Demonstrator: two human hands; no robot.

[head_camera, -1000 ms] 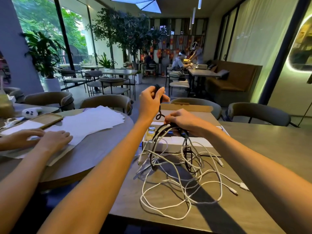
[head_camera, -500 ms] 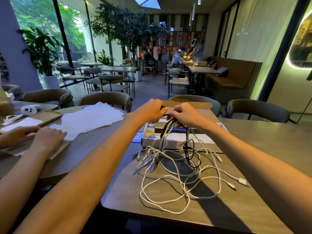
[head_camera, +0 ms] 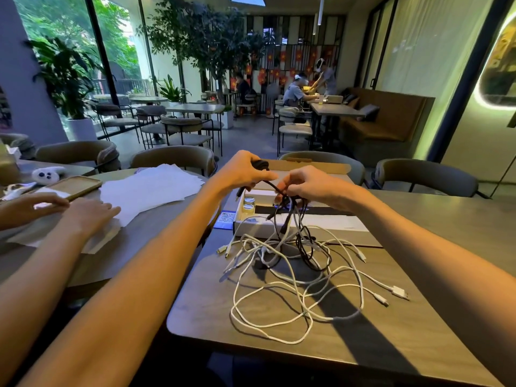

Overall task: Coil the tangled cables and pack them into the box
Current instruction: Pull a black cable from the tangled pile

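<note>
Apart now where they met half a second ago, the left hand (head_camera: 245, 172) and right hand (head_camera: 310, 183) have a short span of black cable (head_camera: 260, 164) drawn between them. Everything sits on the grey table (head_camera: 212, 308). At its far side lies the open cardboard box (head_camera: 340, 223), long axis left to right, lid flap raised behind. White cables (head_camera: 296, 280) sprawl in a loose tangle just in front of the box, plugs pointing outward left and right. The black cable runs roughly level between the hands above the box, then drops from the right hand into the tangle. One plug end hangs downward below the left hand. The left hand's fingers curl round a small bunch of it, and the right hand pinches it.
</note>
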